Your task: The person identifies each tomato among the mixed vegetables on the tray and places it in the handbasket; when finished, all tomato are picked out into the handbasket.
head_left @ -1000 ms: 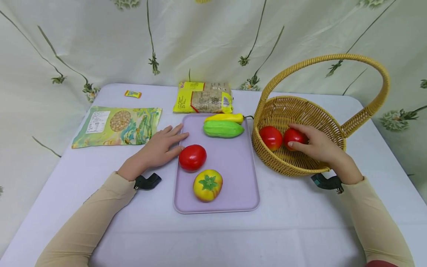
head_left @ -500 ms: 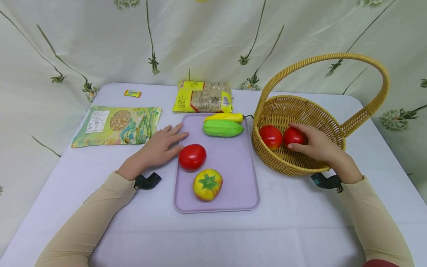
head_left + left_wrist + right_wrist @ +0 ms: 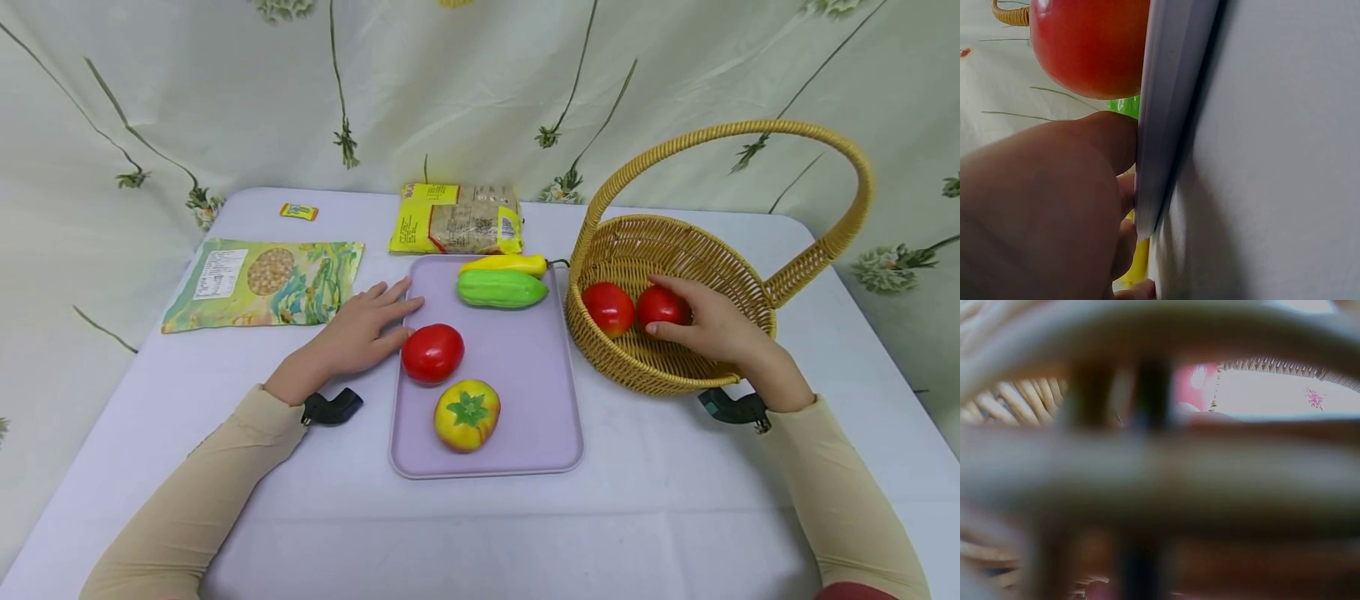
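In the head view my left hand (image 3: 367,329) lies with fingers spread and fairly straight over the left rim of a lilac tray (image 3: 525,400). Its thumb is close beside a glossy red oval fruit (image 3: 432,354); the left wrist view has the fingertips at the tray's edge. My right hand (image 3: 708,321) reaches into a wicker basket (image 3: 637,379), thumb and fingers curled round a red round fruit (image 3: 663,308). A second red fruit (image 3: 608,309) rests to its left in the basket. Blurred wicker blocks most of the right wrist view.
The tray also bears a yellow fruit with green leaves (image 3: 467,416), a green ridged vegetable (image 3: 502,288) and a yellow pepper (image 3: 506,266). Behind it lies a yellow-and-brown packet (image 3: 457,219). A green bag (image 3: 262,283) and small yellow packet (image 3: 298,211) are left. The basket's tall handle (image 3: 727,132) arches above.
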`<state>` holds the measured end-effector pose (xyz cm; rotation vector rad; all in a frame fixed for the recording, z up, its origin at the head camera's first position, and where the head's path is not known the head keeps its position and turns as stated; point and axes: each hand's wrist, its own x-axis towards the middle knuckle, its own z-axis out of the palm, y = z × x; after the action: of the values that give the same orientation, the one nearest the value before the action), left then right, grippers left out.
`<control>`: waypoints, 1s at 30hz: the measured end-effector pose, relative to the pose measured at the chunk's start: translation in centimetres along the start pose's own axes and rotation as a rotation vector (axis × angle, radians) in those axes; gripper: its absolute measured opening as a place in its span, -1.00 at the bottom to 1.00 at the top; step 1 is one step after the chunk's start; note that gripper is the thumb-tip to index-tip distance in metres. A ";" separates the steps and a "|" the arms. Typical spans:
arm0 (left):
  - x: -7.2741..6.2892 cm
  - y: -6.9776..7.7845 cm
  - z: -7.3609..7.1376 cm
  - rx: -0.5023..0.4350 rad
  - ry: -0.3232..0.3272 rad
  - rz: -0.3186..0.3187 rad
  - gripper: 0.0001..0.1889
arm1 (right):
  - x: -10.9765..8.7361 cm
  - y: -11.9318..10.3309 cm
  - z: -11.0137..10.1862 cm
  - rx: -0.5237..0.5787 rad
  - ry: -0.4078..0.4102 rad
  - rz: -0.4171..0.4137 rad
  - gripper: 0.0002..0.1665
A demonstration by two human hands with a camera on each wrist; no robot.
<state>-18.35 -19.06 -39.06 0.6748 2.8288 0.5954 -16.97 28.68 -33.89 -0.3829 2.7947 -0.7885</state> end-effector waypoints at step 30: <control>0.0 0.2 0.0 -0.002 0.009 0.014 -0.40 | -1.1 -1.0 -1.0 -0.036 0.124 -0.096 -0.16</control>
<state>-18.28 -18.94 -38.95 0.6941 2.8335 0.6042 -15.97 28.69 -32.40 -0.4937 2.9283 -0.8095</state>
